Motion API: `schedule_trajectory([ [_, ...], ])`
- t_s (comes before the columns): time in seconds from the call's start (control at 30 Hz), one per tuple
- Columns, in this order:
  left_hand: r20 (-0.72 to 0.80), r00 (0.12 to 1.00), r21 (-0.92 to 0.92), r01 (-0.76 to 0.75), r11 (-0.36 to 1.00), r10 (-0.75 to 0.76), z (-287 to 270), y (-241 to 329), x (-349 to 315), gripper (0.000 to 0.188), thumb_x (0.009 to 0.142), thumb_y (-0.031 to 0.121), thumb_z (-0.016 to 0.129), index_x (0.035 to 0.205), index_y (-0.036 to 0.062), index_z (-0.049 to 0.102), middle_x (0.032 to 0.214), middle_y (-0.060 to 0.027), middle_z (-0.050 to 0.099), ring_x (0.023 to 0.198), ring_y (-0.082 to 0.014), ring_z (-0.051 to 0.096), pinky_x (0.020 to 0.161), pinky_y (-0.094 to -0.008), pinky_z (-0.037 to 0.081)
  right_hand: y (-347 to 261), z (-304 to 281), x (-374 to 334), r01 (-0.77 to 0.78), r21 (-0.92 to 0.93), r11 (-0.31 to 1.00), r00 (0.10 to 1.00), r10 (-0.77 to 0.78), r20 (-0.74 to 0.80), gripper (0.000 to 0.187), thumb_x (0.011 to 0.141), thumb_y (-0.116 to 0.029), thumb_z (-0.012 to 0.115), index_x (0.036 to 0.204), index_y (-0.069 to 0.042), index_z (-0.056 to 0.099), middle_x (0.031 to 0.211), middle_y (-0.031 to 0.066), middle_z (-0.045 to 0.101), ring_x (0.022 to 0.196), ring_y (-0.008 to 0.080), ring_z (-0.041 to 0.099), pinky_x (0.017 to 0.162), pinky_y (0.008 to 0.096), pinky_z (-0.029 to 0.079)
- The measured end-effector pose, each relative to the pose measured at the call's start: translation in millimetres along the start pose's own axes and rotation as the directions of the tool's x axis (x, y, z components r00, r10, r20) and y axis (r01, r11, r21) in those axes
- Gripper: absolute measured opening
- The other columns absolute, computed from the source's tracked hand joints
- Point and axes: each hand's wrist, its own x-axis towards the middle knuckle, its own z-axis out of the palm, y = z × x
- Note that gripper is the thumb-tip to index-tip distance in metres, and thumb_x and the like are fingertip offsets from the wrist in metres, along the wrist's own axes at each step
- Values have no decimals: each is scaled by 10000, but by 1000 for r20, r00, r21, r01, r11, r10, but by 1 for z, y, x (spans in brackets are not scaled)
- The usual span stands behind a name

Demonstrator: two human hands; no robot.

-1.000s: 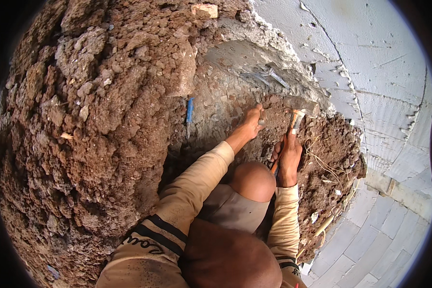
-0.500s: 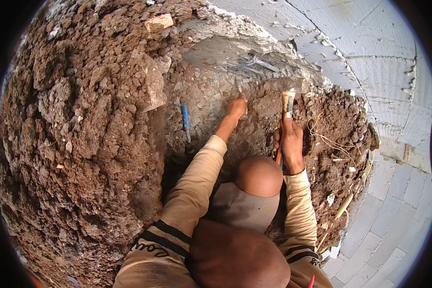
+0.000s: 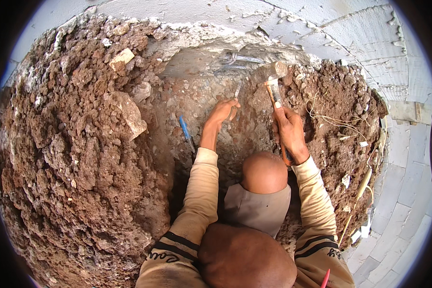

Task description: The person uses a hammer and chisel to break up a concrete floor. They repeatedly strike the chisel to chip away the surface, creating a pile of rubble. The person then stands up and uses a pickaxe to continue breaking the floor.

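Gripping a hammer [image 3: 272,77] by its orange handle, the right hand [image 3: 288,132] holds the grey head raised near the broken concrete edge [image 3: 201,53]. Beside it, the left hand [image 3: 222,112] closes around a thin metal chisel [image 3: 236,93] set against the dug earth wall [image 3: 81,144].

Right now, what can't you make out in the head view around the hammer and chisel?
- Chisel: its lower part is hidden in the left hand, and the tip blurs into the rubble.
- Hammer: the right hand covers the middle of the handle.
- Blue tool: its lower end is lost in the shadow by the left sleeve.
- Metal bars under the concrete edge: too small to tell what they are.
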Motion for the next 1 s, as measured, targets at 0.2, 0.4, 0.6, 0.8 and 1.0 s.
schedule_trajectory([
  [0.2, 35, 999, -32, 3, 999, -2, 1, -2, 31, 406, 1014, 410, 480, 935, 58, 666, 564, -70, 536, 1043, -287, 596, 1092, -545, 261, 6, -1, 4, 27, -67, 997, 1000, -27, 2, 480, 1019, -452, 508, 773, -42, 541, 556, 4, 483, 425, 96, 433, 403, 277, 348],
  [0.4, -69, 994, -156, 75, 985, -87, 24, -12, 43, 360, 978, 362, 538, 925, 31, 670, 587, -77, 557, 714, -250, 617, 939, -499, 387, 16, -6, 3, -3, -139, 990, 1000, 1, -15, 584, 979, -539, 509, 745, -6, 561, 545, 63, 496, 496, 178, 481, 524, 375, 408],
  [0.6, -565, 822, 31, -66, 997, 72, 28, -48, 56, 459, 960, 328, 524, 876, -101, 666, 797, -282, 680, 792, -438, 681, 751, -504, 498, 14, 1, 7, 72, -136, 988, 997, -76, -25, 573, 985, -523, 518, 722, -15, 558, 559, 58, 506, 470, 152, 465, 483, 353, 396],
  [0.8, -429, 903, 1, -36, 999, 32, 17, -56, 63, 429, 965, 330, 540, 927, -72, 687, 769, -238, 679, 748, -380, 688, 722, -463, 508, 3, 5, 1, 5, -3, 1000, 1000, -5, 15, 545, 999, -490, 517, 701, -34, 538, 519, 21, 472, 429, 122, 451, 432, 315, 374],
  [1.0, -227, 974, -225, -43, 973, -9, 23, -37, 30, 268, 990, 266, 536, 917, 31, 642, 568, -33, 515, 515, -144, 497, 512, -330, 382, 18, -4, 5, 57, -142, 988, 998, -58, -4, 506, 1008, -468, 512, 759, -30, 552, 544, 28, 489, 433, 126, 464, 434, 308, 371],
])
